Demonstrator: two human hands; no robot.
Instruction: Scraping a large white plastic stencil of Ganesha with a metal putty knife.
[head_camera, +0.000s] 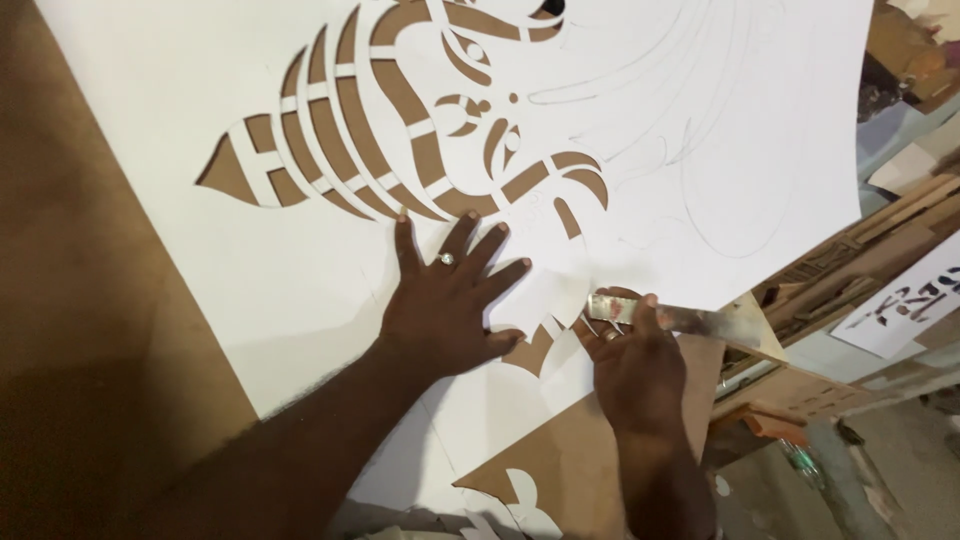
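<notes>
**Stencil sheet pinned, blade at lower edge**

Currently the left hand (448, 310) lies flat, fingers spread wide and gripping nothing, on the white stencil sheet (300, 270) (ring on one finger). At its 3 o'clock, close beside it, the right hand (632, 355) is closed around a flat metal blade (690, 320), which points toward 3 o'clock. Cut-out stripes (350, 130) lie at 11 o'clock, exposing the brown board (90, 330).
</notes>
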